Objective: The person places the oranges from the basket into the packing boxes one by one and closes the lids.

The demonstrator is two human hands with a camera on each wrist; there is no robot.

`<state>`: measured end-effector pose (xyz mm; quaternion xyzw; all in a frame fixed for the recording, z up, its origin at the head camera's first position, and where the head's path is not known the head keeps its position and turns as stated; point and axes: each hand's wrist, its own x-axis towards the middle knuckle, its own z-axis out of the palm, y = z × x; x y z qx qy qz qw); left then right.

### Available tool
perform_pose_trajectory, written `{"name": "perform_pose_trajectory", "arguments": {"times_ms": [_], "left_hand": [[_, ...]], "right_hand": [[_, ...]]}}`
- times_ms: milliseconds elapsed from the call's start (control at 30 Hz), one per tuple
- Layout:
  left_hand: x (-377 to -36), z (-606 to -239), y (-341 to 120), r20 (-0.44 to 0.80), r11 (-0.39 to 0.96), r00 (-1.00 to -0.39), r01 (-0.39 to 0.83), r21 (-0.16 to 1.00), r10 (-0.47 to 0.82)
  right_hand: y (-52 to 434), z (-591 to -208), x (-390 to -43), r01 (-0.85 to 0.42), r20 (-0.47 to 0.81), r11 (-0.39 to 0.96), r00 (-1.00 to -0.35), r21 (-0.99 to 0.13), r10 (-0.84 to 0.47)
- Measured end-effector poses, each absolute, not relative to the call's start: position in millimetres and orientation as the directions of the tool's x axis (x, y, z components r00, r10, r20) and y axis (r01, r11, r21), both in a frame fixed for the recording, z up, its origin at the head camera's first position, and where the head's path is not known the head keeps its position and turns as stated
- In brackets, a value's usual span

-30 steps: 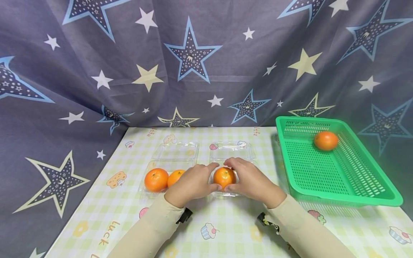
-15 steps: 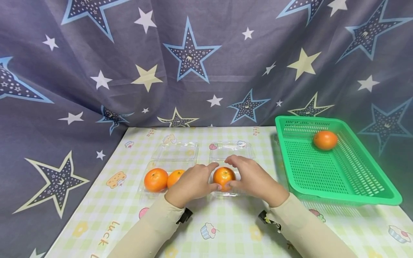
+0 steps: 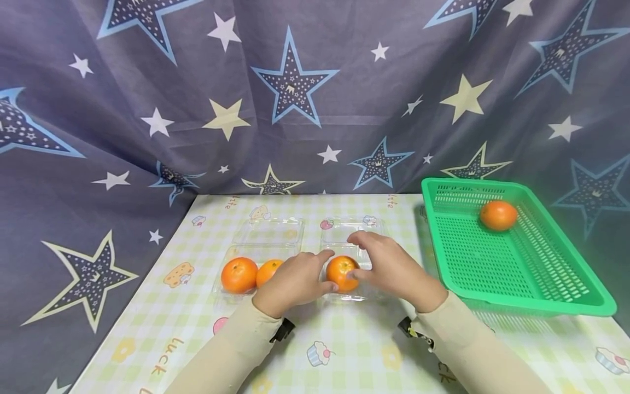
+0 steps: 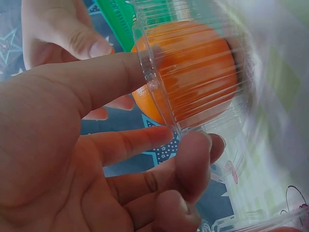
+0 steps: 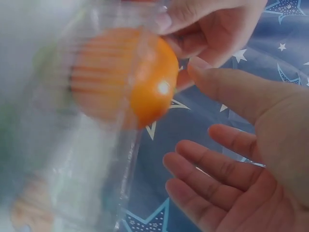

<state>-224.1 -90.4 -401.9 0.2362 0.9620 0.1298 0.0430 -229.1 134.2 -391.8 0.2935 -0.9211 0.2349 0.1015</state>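
Note:
An orange (image 3: 342, 272) lies in the right clear plastic box (image 3: 351, 298), whose lid (image 3: 344, 229) is folded back. My left hand (image 3: 320, 271) grips that box's left wall; in the left wrist view the thumb and fingers of the left hand (image 4: 149, 104) pinch the ribbed rim in front of the orange (image 4: 193, 72). My right hand (image 3: 361, 257) hovers at the orange's right side. In the right wrist view the right hand (image 5: 205, 101) has straight, spread fingers and stands apart from the orange (image 5: 145, 82).
A second clear box (image 3: 231, 293) on the left holds two oranges (image 3: 239, 274) (image 3: 268, 271). A green slotted basket (image 3: 517, 295) at the right holds one orange (image 3: 498, 215). A checked cloth (image 3: 344, 350) covers the table; a star curtain (image 3: 295, 109) hangs behind.
My right hand has let go of the orange and drawn slightly back and to the right, fingers now reaching over the lid's hinge. The left hand stays on the box.

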Motion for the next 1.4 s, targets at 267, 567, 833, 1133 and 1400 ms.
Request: {"name": "perform_pose_trajectory", "arguments": {"times_ms": [267, 567, 833, 1133, 1400], "left_hand": [[-226, -402, -90, -0.038, 0.846, -0.882, 0.437, 0.305, 0.470], [-226, -403, -89, -0.040, 0.845, -0.882, 0.435, 0.312, 0.469], [-225, -403, -88, -0.037, 0.849, -0.882, 0.439, 0.294, 0.469], [-223, -403, -90, -0.046, 0.854, -0.890, 0.420, 0.307, 0.454], [-223, -403, -90, -0.037, 0.848, -0.887, 0.428, 0.312, 0.460]], "right_hand": [[139, -370, -234, -0.585, 0.333, 0.745, -0.806, -0.322, -0.489], [148, -354, -242, -0.622, 0.384, 0.739, -0.768, -0.259, -0.512], [158, -338, -247, -0.621, 0.417, 0.755, -0.756, -0.210, -0.505], [170, -319, -254, -0.600, 0.416, 0.772, -0.769, -0.207, -0.486], [193, -307, -264, -0.510, 0.390, 0.839, -0.823, -0.190, -0.412]]}}
